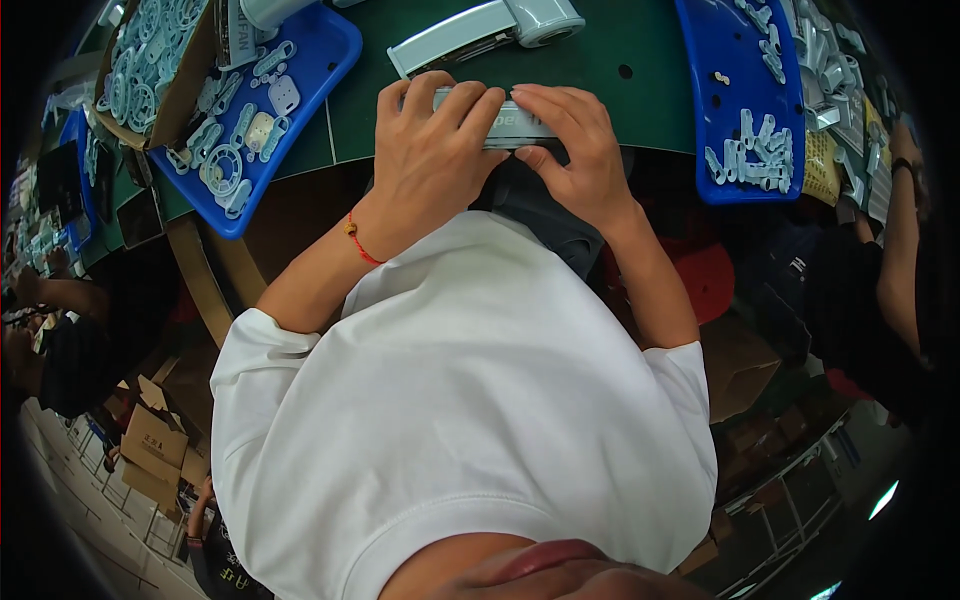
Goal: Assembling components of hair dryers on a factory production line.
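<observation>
A light grey-blue plastic housing (518, 127) is held between both hands at the near edge of the green table. My left hand (432, 135) wraps its left end, fingers over the far side. My right hand (580, 145) closes on the right end, with thumb and fingers around it. Much of the housing hides behind the fingers. Just beyond my hands lies another long, light grey-blue plastic part (460, 38), joined to a rounded piece (546, 20) at its right.
At the left, a blue tray (345, 45) bears several small pale parts beside a cardboard box (188, 100) heaped with more. Another blue tray (705, 110) with small parts lies at the right. People work at both sides; one bare arm (900, 250) reaches in at right.
</observation>
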A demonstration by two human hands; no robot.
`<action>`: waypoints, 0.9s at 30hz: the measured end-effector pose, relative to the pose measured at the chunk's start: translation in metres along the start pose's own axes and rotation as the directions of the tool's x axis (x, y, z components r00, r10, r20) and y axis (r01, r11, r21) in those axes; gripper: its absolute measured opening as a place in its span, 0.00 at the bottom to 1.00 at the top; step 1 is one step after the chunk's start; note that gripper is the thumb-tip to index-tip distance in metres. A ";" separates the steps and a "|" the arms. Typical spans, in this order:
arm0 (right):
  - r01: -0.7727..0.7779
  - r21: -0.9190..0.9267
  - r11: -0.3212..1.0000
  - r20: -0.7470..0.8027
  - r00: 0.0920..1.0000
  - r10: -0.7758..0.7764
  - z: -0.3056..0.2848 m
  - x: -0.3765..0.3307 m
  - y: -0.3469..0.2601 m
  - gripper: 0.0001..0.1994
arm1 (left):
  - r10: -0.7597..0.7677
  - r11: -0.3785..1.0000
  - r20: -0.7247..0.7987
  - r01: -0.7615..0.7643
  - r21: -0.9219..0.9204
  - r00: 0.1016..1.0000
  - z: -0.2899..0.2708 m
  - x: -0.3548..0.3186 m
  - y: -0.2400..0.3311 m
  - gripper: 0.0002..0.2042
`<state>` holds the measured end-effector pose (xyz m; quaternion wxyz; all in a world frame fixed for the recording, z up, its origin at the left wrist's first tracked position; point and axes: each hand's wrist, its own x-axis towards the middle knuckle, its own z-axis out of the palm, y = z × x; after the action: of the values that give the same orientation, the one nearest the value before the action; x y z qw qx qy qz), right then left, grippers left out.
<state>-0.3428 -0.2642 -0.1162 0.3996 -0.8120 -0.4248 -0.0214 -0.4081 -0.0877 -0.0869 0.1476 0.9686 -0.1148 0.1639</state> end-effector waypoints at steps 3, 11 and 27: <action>-0.004 -0.002 1.000 -0.033 0.999 0.004 0.003 -0.003 0.002 0.23 | -0.024 0.999 -0.013 0.024 -0.032 1.000 0.001 0.002 0.000 0.23; 0.094 -0.137 0.986 -0.083 0.991 -0.106 0.004 0.000 0.004 0.23 | 0.039 0.999 0.031 -0.038 -0.020 0.999 -0.001 0.004 -0.007 0.26; -0.342 0.830 0.440 0.131 0.887 0.443 0.015 -0.010 -0.043 0.26 | -0.344 -0.260 0.434 0.360 -0.896 0.833 0.009 0.000 0.022 0.26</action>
<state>-0.3842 -0.2475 -0.1028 0.7522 -0.5949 -0.1608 0.2335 -0.4112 -0.1107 -0.0893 0.8525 0.5141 0.0885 -0.0331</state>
